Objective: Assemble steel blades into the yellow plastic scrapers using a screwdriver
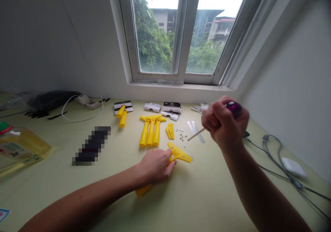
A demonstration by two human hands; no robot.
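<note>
My left hand (156, 166) is closed around the neck of a yellow scraper (179, 153), whose head carries two screws and a thin blade edge. Part of its handle shows below my wrist. In my right hand (223, 121) is a screwdriver (196, 134) with a dark purple handle, its tip pointing down and left, apart from the scraper. Small screws and nuts (181, 135) lie just beyond the scraper head. Beside them are yellow clamp plates (170, 131) and flat metal blades (198, 132). Several yellow scraper handles (150, 132) stand side by side farther left.
Two yellow tubes (122, 118) and black-and-white card packets (172, 107) lie near the window wall. An oil bottle (23, 149) lies at left, near a pixelated dark object (91, 145). Cables (281, 170) and a white case (294, 167) occupy the right side.
</note>
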